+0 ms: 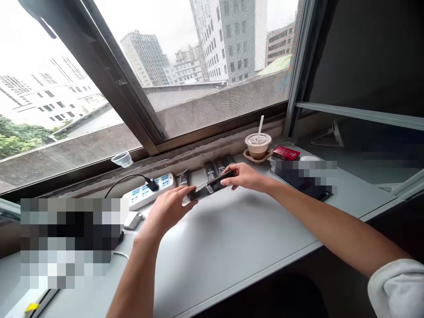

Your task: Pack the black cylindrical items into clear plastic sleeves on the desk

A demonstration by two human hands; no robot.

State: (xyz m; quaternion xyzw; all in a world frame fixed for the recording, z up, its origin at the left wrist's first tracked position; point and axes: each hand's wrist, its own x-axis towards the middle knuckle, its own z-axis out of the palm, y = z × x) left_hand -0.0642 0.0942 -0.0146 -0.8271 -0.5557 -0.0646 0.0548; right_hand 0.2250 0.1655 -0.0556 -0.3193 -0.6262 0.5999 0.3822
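Between my two hands, a little above the desk, is a long black item in a clear plastic sleeve with a small white label; its exact kind I cannot make out. My left hand pinches the sleeve's left end between thumb and fingers. At the other end, my right hand grips it with thumb in front and fingers behind. Several similar black wrapped items lie side by side just behind it, partly hidden by my right hand. One more wrapped black item lies beside the power strip.
A white power strip with a black plug and cable stands at the back left, a white adapter near it. A drink cup with a straw, a red box and a dark tablet-like slab occupy the right. A plastic cup rests by the window.
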